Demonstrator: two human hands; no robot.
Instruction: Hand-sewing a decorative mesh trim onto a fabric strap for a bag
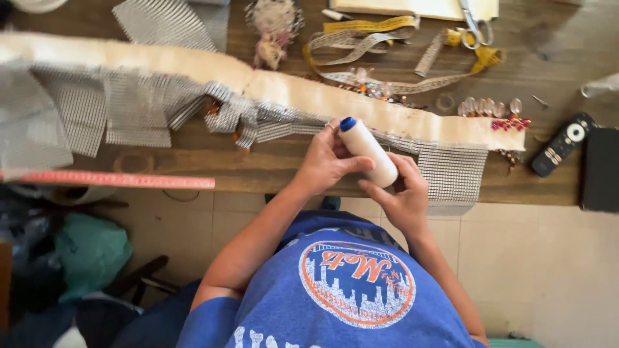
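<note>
— Where was the white bottle with the blue cap?

— Held tilted between both hands, just over the near edge of the wooden tabletop, cap pointing toward the cream fabric strip.

— And the fingers?

— The left hand wrapped its upper part, thumb pressed along its side. The right hand cupped its base, fingers curled against it. 2 hands, 1 bottle.

— Anything nearby?

— Checked mesh fabric lay beside the right hand.

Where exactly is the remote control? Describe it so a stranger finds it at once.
Start at the wooden table and go to its right end, past the long cream fabric strip. The remote control lies slanted there beside a black box. It is slim and black, with a white round button pad.
</note>
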